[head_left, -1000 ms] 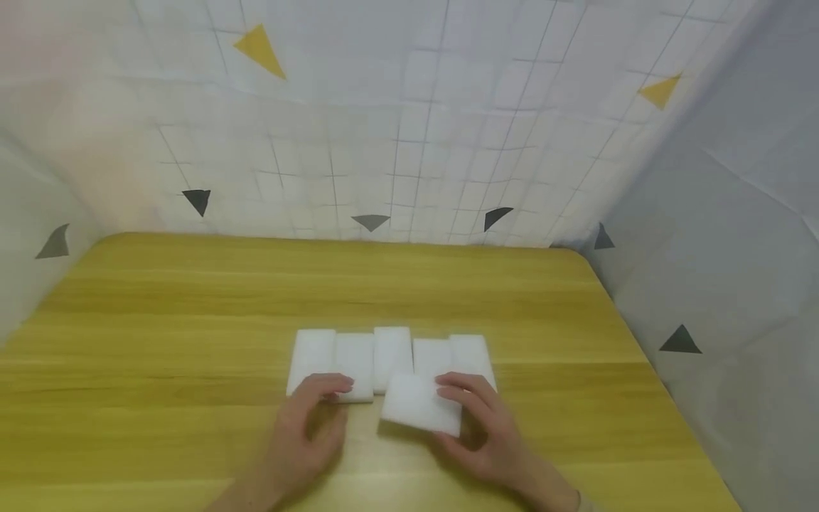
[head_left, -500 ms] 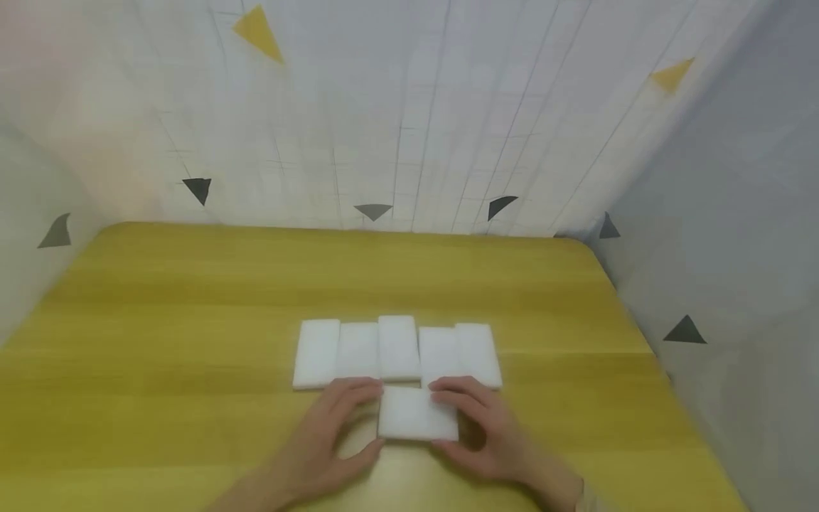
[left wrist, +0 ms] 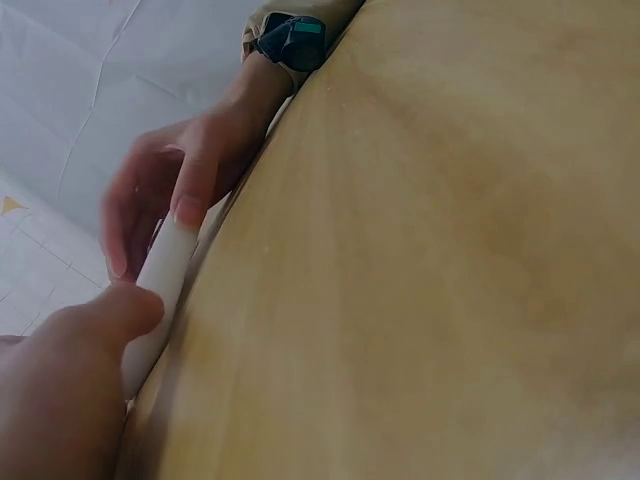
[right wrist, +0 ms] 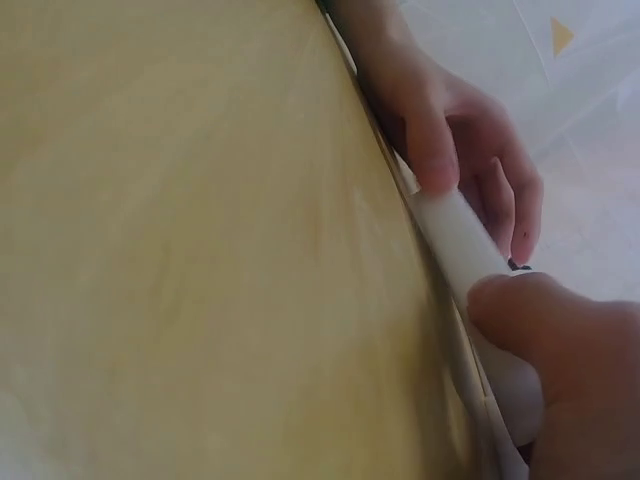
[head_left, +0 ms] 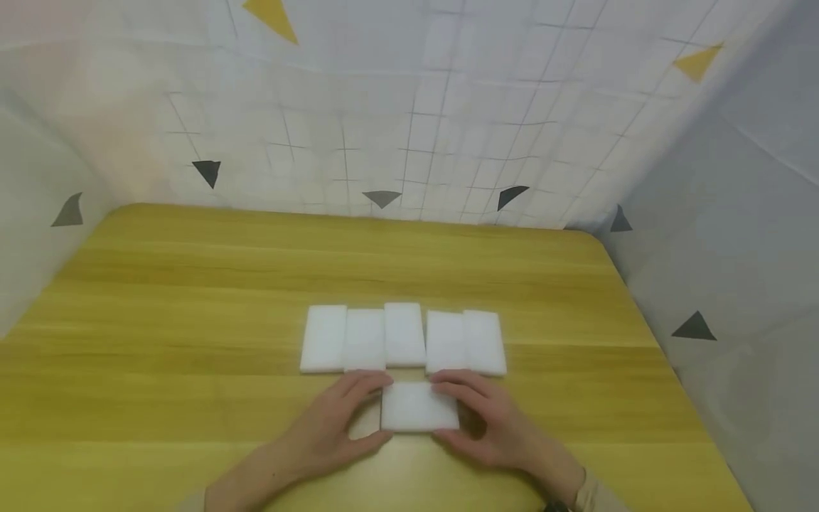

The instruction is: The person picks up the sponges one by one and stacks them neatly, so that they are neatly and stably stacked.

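Observation:
A flat white sponge (head_left: 414,408) lies lengthwise across the table in the head view, just nearer than a row of similar pieces. My left hand (head_left: 328,431) pinches its left end, thumb at the near edge and fingers at the far edge. At the other end my right hand (head_left: 495,419) grips it the same way. The left wrist view shows the sponge's long near side (left wrist: 165,265) between both thumbs. Beyond it stand several upright-lying white sponges side by side, among them the leftmost sponge (head_left: 323,338) and the raised middle sponge (head_left: 404,334).
The wooden table (head_left: 192,284) reaches back to a white gridded sheet (head_left: 358,107) with dark and yellow triangles. A grey sheet (head_left: 755,235) hangs along the right side. A dark watch (left wrist: 295,42) sits on the right wrist.
The sponge, earlier tilted in my right hand and overlapping the row, has come down, straightened and drawn slightly away from it. My left hand has moved right from the row onto its left end.

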Tool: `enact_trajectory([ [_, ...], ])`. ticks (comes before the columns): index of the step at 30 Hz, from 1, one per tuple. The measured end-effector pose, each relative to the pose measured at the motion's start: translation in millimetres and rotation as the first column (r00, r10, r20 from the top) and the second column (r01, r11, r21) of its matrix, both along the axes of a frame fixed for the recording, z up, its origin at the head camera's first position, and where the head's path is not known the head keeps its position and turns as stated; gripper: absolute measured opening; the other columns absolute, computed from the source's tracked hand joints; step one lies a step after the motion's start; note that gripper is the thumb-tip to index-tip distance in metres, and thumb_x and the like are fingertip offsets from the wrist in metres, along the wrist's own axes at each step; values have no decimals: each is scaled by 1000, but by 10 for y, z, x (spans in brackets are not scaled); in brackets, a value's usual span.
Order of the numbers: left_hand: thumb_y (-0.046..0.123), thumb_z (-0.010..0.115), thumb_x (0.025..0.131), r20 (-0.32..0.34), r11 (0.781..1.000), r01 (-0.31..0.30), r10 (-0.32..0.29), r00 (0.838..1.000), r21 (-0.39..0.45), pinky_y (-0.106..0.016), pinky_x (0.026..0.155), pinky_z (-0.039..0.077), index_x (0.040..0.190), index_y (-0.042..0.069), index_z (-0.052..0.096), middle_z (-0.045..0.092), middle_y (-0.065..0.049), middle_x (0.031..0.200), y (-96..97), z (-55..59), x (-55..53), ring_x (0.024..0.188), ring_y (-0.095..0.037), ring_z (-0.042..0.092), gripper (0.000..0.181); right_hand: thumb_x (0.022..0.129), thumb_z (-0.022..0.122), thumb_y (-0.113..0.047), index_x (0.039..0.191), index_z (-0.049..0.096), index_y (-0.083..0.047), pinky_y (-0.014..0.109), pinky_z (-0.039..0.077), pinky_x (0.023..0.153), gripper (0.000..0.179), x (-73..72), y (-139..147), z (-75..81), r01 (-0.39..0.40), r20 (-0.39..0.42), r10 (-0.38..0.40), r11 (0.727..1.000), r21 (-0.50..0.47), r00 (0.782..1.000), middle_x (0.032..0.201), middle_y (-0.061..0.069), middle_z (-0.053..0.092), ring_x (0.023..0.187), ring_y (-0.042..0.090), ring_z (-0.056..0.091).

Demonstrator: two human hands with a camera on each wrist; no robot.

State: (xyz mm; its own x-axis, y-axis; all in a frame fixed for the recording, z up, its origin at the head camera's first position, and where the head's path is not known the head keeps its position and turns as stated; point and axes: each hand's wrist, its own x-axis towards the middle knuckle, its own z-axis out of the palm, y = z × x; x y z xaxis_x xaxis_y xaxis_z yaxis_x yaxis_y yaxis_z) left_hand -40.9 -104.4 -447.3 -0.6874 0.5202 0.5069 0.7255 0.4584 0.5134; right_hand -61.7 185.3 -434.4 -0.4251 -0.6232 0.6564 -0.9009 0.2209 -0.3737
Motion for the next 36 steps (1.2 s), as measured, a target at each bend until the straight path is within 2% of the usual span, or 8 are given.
enact_trajectory([
  [10, 36, 81, 82, 102, 997, -55, 59, 993, -48, -37, 103, 51, 138, 15, 54, 57, 5, 136, -13, -23, 23, 125, -15, 56, 66, 87, 78, -29, 129, 62, 1, 23, 39, 112, 54, -16, 30, -80, 28, 11, -29, 999, 41, 1000, 130, 18, 62, 118, 29, 61],
  [13, 38, 81, 83, 115, 997, -55, 60, 992, -52, -38, 103, 51, 138, 16, 54, 57, 6, 137, -17, -31, 40, 125, -14, 56, 66, 92, 71, -23, 120, 65, 5, 24, 43, 109, 40, -13, 20, -70, 36, -29, -37, 999, -37, 999, 121, 20, 65, 109, 30, 63],
  [16, 39, 80, 83, 113, 998, -52, 57, 992, -47, -37, 103, 51, 138, 16, 54, 56, 7, 137, -20, -35, 48, 125, -14, 56, 65, 94, 66, -15, 109, 67, 9, 23, 47, 102, 28, -25, 7, -54, 104, -80, -118, 982, -156, 990, 109, 19, 67, 99, 29, 64],
  [18, 38, 80, 84, 107, 998, -51, 55, 993, -41, -37, 103, 51, 138, 16, 54, 56, 7, 137, -19, -30, 49, 125, -14, 56, 64, 93, 65, -10, 104, 68, 9, 21, 49, 97, 22, -37, 14, -57, 191, -93, -217, 954, -229, 972, 102, 19, 67, 94, 27, 63],
  [20, 38, 80, 84, 106, 998, -48, 52, 993, -36, -37, 103, 52, 138, 16, 54, 56, 7, 137, -19, -22, 47, 124, -14, 56, 64, 90, 66, -7, 101, 68, 8, 18, 50, 92, 18, -47, 49, -72, 305, -84, -337, 914, -266, 938, 98, 17, 67, 90, 25, 62],
  [24, 36, 81, 83, 119, 999, -40, 43, 992, -26, -37, 103, 51, 139, 15, 53, 56, 7, 137, -15, -11, 35, 125, -14, 56, 65, 83, 67, -4, 101, 70, 4, 16, 49, 85, 19, -57, 159, -112, 478, -44, -502, 843, -248, 864, 98, 15, 67, 88, 25, 62],
  [30, 35, 82, 81, 134, 999, -43, 45, 990, -14, -38, 105, 50, 139, 14, 54, 56, 6, 138, -6, -6, 15, 126, -15, 55, 68, 79, 68, -5, 103, 71, -2, 14, 44, 92, 24, -60, 232, -123, 584, -13, -594, 794, -170, 804, 103, 12, 66, 95, 26, 61],
  [36, 34, 84, 79, 121, 999, -43, 45, 992, -14, -38, 105, 50, 139, 15, 54, 56, 6, 138, 4, -14, -3, 126, -16, 55, 69, 81, 68, -10, 101, 73, -6, 24, 45, 85, 20, -64, 238, -121, 603, -26, -612, 785, -141, 790, 103, 11, 65, 94, 26, 58],
])
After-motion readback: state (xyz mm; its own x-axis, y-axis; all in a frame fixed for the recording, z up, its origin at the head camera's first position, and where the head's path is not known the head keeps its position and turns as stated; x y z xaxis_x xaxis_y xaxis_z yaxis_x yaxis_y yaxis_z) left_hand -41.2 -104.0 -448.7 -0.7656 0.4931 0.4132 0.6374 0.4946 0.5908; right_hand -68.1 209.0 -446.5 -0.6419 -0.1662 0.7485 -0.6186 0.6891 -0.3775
